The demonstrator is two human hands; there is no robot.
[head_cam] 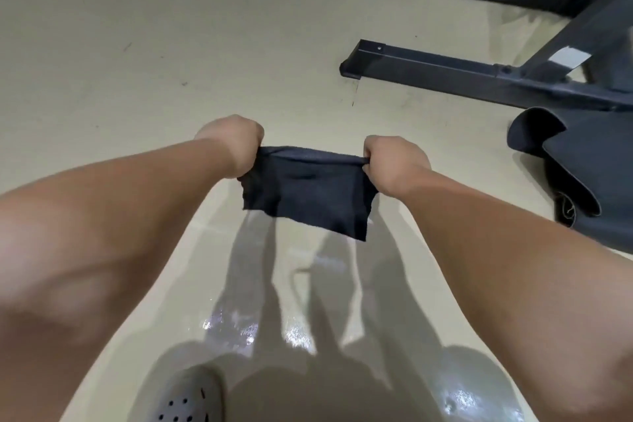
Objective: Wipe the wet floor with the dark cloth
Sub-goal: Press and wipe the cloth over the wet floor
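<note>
dark cloth [305, 193] gripped taut by left hand [233, 144] and right hand [394, 163] | wet floor [298, 284] beneath | no writing legible | black frame [428, 67], dark mat [589, 178] at right

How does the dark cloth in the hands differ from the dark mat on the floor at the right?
The cloth is held in the air, stretched between the left hand and right hand; the mat lies on the floor. The cloth hangs flat; the mat's edge curls up. The cloth looks smaller. Both are dark.

Both arms outstretched, left hand [233, 144] and right hand [394, 164] fisted.
</note>
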